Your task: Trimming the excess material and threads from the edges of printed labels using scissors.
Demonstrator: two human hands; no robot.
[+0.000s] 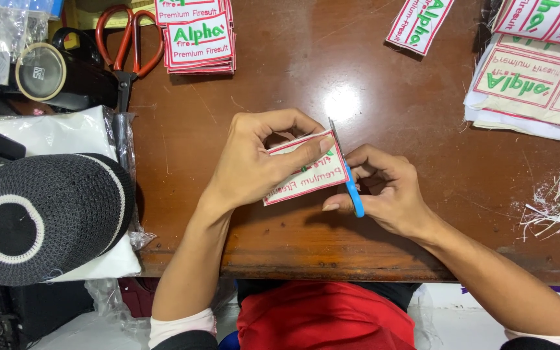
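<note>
While I hold it: the patch (306, 172) lies in the middle of the frame — a white embroidered rectangle with red border and green letters.
Left hand: my left hand (254, 162) is closed on the patch, thumb on top and fingers under it, and lifts it a little over the table.
Right hand: my right hand (384, 191) is closed around the blue-handled scissors (348, 172); I cannot tell how far the blades are open.
Direction: the patch lies just left of my right hand, touching the blades at its right short edge.
Long axis: it goes from lower left to upper right in the frame — the blades stand almost across it, pointing to the top of the frame.
Nearer hand: both touch the work; the left one carries it.
Surface: a brown wooden table (280, 71), worn and a bit shiny.
Around: a stack of finished patches (199, 39) and red-handled scissors (128, 45) at upper left, uncut sheets of patches (533, 84) at upper right, white thread scraps (555, 201) at right, a black and white knitted cap (43, 217) at lower left.
</note>
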